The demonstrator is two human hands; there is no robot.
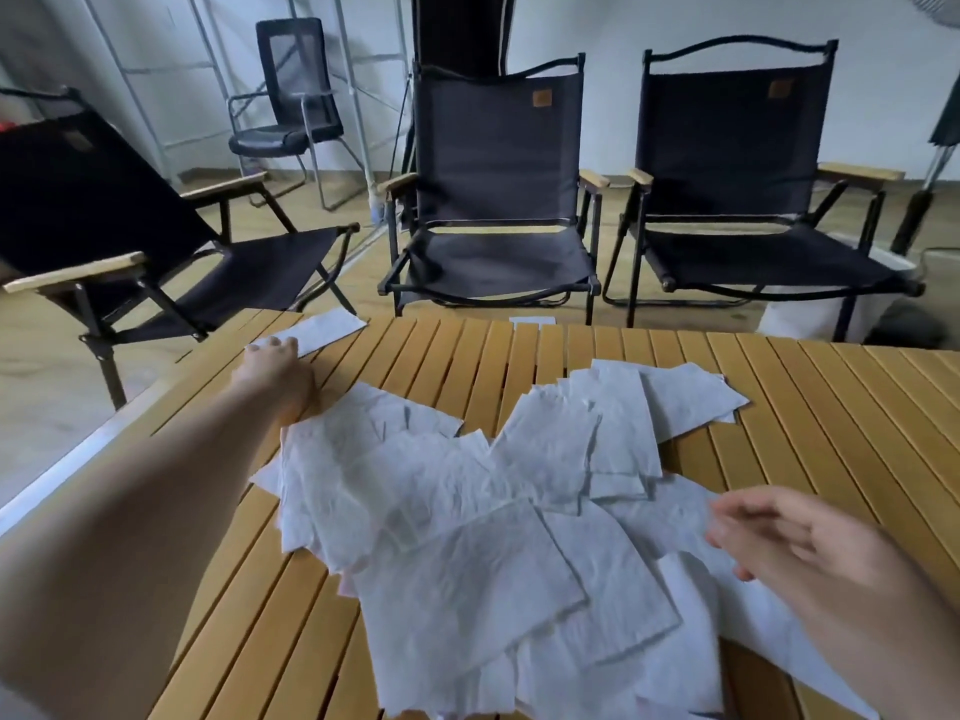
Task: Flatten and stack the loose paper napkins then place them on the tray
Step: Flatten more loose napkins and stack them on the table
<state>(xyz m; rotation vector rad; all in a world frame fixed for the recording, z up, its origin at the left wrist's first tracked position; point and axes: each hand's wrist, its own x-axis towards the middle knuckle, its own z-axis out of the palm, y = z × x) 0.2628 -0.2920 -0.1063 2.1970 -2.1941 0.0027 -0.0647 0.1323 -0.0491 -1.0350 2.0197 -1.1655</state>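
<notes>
Touched a lone napkin point(326, 330) at the far left edge of the slatted tabletop point(831, 407) with the left hand point(274, 357), arm outstretched. Held the right hand point(779, 537), blurred, fingers loosely spread, over the near right of a crumpled, overlapping pile of napkins point(467, 511). Faced three black folding chairs point(493, 148) beyond.

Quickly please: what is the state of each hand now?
The left hand touches the far napkin; grip cannot be told.
The right hand is open, holding nothing.

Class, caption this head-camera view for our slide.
Left hand touches a far napkin; right hand hovers over loose napkins.
</notes>
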